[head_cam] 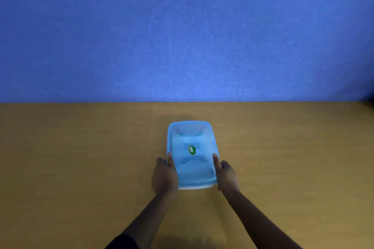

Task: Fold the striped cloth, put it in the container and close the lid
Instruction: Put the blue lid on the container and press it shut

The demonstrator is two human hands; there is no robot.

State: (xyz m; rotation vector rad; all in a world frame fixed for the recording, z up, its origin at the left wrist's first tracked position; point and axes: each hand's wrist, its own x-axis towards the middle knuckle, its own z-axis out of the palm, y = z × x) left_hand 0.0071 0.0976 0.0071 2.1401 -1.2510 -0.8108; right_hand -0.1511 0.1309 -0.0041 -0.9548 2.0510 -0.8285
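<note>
A light blue plastic container sits on the tan table, about midway along its width and closer to the far edge, where a blue wall rises behind it. The lid lies on top of the container, translucent blue with moulded ridges and a small green oval sticker at its centre. The left hand grips the container's left side near the near corner, thumb laid over the lid's rim and fingers wrapped down the outer wall. The right hand clasps the right side the same way, thumb pressed on the rim of the lid, fingers curled around the wall. Both forearms reach in from the near edge of the table, and a dark sleeve shows at the left arm. The striped cloth cannot be made out through the cloudy lid.
</note>
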